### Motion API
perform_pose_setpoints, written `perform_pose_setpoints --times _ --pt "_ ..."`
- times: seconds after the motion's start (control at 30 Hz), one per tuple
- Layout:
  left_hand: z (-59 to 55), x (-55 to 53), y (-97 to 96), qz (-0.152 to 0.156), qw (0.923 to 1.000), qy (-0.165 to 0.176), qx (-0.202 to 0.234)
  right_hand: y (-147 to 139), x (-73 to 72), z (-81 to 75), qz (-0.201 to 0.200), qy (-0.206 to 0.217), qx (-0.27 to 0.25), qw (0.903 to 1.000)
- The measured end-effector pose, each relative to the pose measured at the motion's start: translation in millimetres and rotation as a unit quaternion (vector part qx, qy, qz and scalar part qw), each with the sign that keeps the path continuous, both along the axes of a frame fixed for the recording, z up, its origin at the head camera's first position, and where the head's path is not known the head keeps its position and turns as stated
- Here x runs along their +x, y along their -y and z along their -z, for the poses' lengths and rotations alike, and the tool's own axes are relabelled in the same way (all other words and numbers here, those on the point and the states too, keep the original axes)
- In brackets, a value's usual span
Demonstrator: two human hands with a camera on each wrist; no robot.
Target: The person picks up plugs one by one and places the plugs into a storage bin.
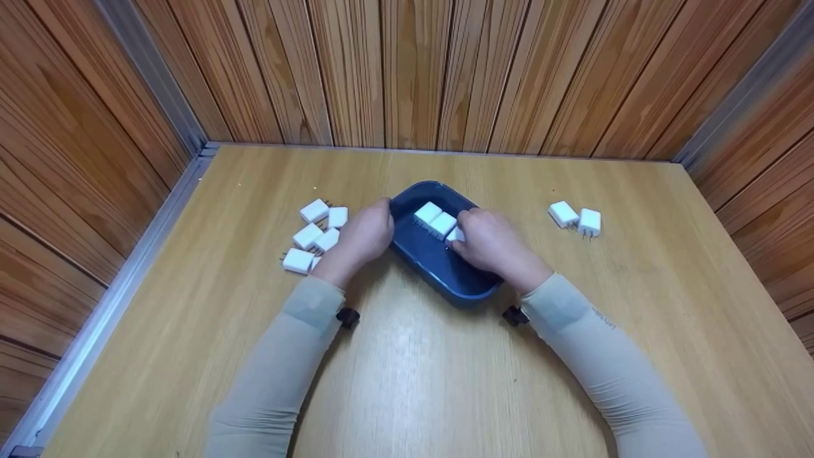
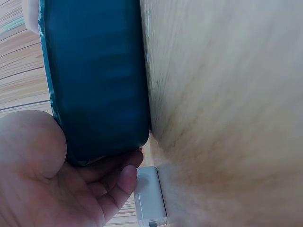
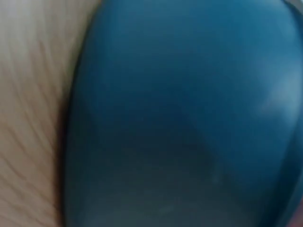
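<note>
A dark blue plastic tray (image 1: pixel 439 280) stands at a slant on the table, its outer wall (image 2: pixel 97 80) filling much of the left wrist view. My left hand (image 1: pixel 367 232) grips its left edge, the thumb at the rim and the fingers (image 2: pixel 118 189) bent around the end. Over the right side reaches my right hand (image 1: pixel 489 240), fingertips inside, pinching a white plug adapter (image 1: pixel 455 236). Two more white plug adapters (image 1: pixel 435 219) lie in the tray beside it in a row. In the right wrist view the tray wall (image 3: pixel 180 113) hides the right fingers.
Several white plug adapters (image 1: pixel 308 236) with metal prongs lie left of the tray, partly behind the left wrist. Two others (image 1: pixel 576 218) lie to the right on the wooden table (image 1: pixel 407 381). Wood-panelled walls (image 1: pixel 413 76) enclose the back and sides.
</note>
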State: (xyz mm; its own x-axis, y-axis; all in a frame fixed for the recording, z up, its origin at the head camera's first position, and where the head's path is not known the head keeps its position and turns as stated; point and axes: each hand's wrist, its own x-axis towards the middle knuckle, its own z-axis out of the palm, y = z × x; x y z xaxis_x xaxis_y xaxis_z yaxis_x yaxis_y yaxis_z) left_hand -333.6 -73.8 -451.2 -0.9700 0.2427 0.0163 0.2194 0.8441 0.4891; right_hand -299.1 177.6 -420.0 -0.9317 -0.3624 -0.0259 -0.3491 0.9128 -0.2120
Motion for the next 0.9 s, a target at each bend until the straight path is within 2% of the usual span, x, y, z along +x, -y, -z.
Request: perform_pose_setpoints --times 0.13,0.17,0.37,0.43,0.47,0.53,0.67,0.77,0.9 --pt "0.9 -1.1 -0.4 -0.002 0.9999 0.013 -0.002 1 -0.6 4.7 -0.005 -0.002 0.005 1.0000" --pt "-7.2 4.4 -2.6 -0.003 0.9998 0.021 -0.002 1 -0.4 5.6 -0.005 -0.003 0.005 1.0000" --pt "7.4 -8.3 -0.2 -0.006 0.9999 0.004 -0.011 1 1.3 10.1 -0.013 -0.036 0.012 0.9992" --pt "8.5 -9.9 -0.1 -0.008 0.9999 0.008 -0.011 1 1.4 11.7 -0.018 -0.049 0.015 0.9985" --pt "13.8 -14.0 0.5 -0.009 0.9999 0.001 -0.014 0 1.6 12.2 -0.019 -0.055 0.016 0.9982" --pt "16.6 -16.5 0.3 -0.010 0.9998 0.003 -0.015 0 2.1 12.8 -0.018 -0.060 0.015 0.9979" --pt "10.2 -11.0 -0.5 -0.010 0.9999 0.007 -0.008 -1 3.1 12.8 -0.020 -0.068 0.015 0.9974" --pt "-5.4 1.3 -2.3 -0.008 0.9998 0.020 -0.001 -1 3.7 13.5 -0.023 -0.070 0.016 0.9972" --pt "-7.7 5.1 -2.7 -0.010 0.9998 0.017 -0.006 -1 4.2 15.2 -0.027 -0.074 0.017 0.9967"
